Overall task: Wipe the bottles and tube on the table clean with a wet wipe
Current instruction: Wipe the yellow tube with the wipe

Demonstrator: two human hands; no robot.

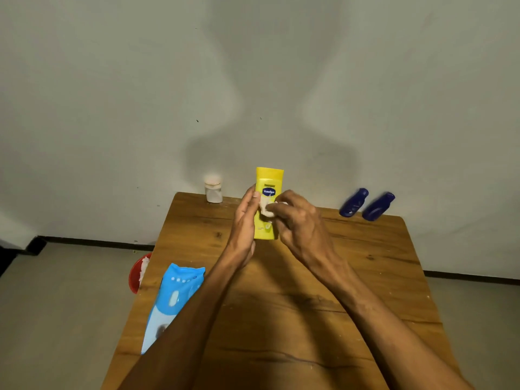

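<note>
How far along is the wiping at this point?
In hand: the left hand holds the yellow bottle while the right hand rubs a wet wipe on its label. Two blue bottles and a small white jar sit aside; whether they are already wiped cannot be told.

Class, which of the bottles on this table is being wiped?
The yellow bottle: the left hand holds it, the right hand presses a white wipe on its label; the two dark blue bottles sit untouched.

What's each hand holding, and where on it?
The left hand grips the yellow plastic lotion bottle by its left edge; right hand pinches a crumpled white wet wipe against the bottle's front.
</note>
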